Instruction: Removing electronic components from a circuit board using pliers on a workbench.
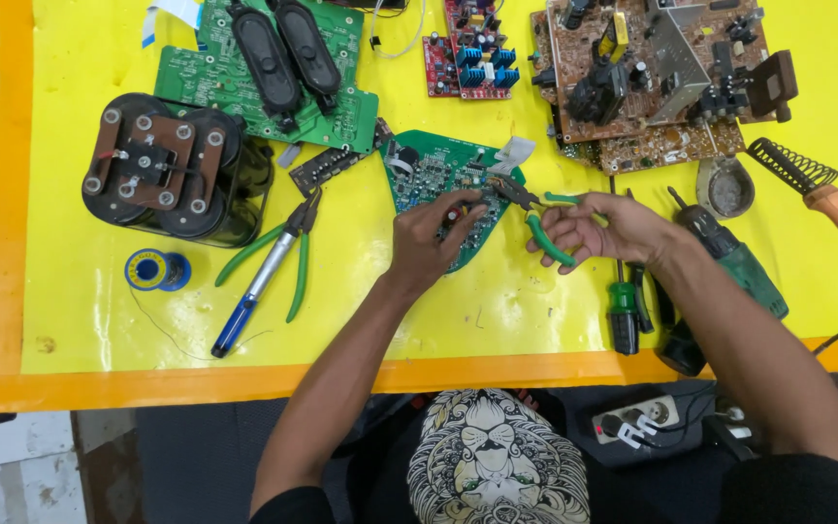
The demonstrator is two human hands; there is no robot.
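Note:
A green triangular circuit board (pixel 429 175) lies on the yellow table (pixel 99 291). My left hand (pixel 429 241) rests on the board's lower part, fingers pressing it down. My right hand (pixel 598 230) grips green-handled pliers (pixel 535 215), whose dark jaws reach onto the right edge of the board near a white ribbon connector (pixel 513 152).
Left of the board lie green-handled pliers (pixel 288 254), a blue-handled tool (pixel 244 311), a solder spool (pixel 152 270) and a black capacitor block (pixel 172 170). Green and brown boards (pixel 652 87) fill the back. A green drill (pixel 729 262), screwdrivers (pixel 623 311) and a soldering iron (pixel 826 194) sit right.

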